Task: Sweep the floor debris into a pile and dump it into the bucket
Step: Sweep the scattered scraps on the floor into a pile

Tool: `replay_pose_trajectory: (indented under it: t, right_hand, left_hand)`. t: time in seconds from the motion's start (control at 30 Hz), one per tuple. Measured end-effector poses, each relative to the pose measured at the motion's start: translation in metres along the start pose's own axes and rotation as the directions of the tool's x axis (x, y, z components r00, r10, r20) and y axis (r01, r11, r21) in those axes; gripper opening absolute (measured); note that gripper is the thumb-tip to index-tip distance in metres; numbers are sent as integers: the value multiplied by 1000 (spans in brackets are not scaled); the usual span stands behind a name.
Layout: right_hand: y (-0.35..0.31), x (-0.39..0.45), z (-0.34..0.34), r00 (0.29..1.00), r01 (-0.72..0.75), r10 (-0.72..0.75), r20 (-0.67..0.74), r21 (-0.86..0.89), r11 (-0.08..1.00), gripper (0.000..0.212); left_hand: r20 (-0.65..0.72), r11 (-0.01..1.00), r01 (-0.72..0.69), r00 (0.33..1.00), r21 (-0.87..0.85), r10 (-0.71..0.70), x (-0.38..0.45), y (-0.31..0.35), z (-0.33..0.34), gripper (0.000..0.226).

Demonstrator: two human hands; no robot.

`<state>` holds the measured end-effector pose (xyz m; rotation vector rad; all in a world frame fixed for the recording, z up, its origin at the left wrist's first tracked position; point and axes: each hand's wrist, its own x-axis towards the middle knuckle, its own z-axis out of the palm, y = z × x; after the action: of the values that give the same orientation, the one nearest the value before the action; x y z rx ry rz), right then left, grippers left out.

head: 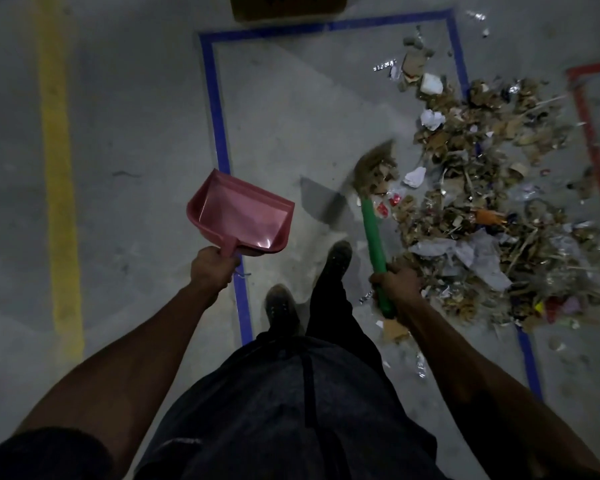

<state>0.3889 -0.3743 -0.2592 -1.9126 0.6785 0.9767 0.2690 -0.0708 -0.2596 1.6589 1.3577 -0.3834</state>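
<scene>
A wide pile of debris (pixel 482 202) made of paper scraps, cardboard bits, foil and dry stalks covers the grey floor on the right. My right hand (pixel 397 282) grips the green handle of a short broom (pixel 373 223). Its brown bristles (pixel 374 171) are blurred and sit at the pile's left edge. My left hand (pixel 210 266) holds a pink dustpan (pixel 241 214) by its handle, raised above the floor to the left of the broom. No bucket is in view.
Blue tape (pixel 219 133) marks a rectangle on the floor around part of the pile. A yellow line (pixel 59 168) runs down the left, red tape (pixel 593 140) lies at the right edge, and a cardboard box (pixel 288 6) stands at the top. My feet (pixel 309 285) stand between dustpan and pile.
</scene>
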Motion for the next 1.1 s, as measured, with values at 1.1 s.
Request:
replay_pose_trajectory:
  t: [1.1]
  right_hand:
    - [-80,87,-141,994,-42,53,99,-107,993,26]
  left_hand:
    - [9,979,-203,979,36,203,3,211,120,7]
